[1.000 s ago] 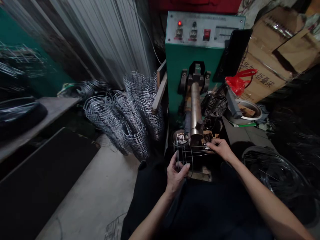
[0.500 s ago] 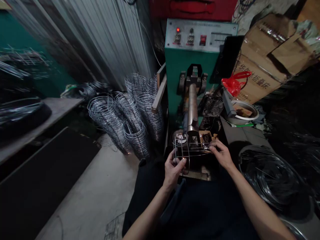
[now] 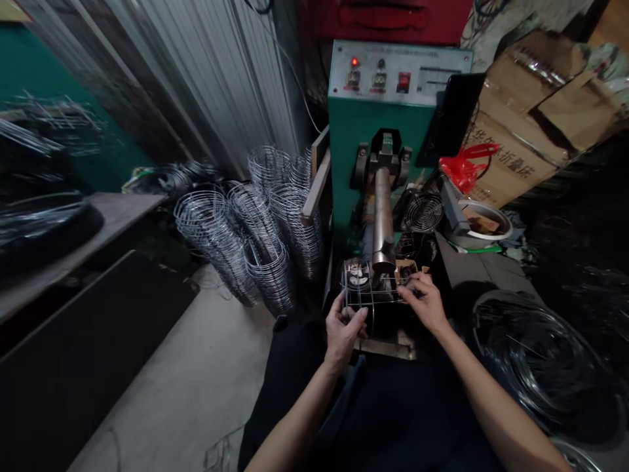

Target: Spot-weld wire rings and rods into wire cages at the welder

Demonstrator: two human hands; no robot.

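Observation:
A small wire frame (image 3: pixel 372 304) of thin bent metal rods is held below the machine's thick metal cylinder (image 3: pixel 382 216). My left hand (image 3: pixel 343 334) is closed round the frame's left side, thumb and fingers pinching its wires. My right hand (image 3: pixel 426 301) pinches the right end of the wires, its fingertips just right of the cylinder's lower end. Whether that end is a separate wire or part of the frame, I cannot tell. The cylinder juts out from a green machine (image 3: pixel 344 157) with a lit red lamp on its panel (image 3: pixel 400 77).
Nested stacks of wire baskets (image 3: pixel 209 229) stand on the floor to the left. Coiled black wire (image 3: pixel 535 354) lies at the right, near a white bowl (image 3: pixel 506 223) and a red plastic bag (image 3: pixel 464 172). A cardboard box (image 3: pixel 521 144) leans behind them.
My right hand has moved a little left along the wires, closer to the cylinder. A small bright glow at my left fingertips is gone. The whole view has shifted slightly.

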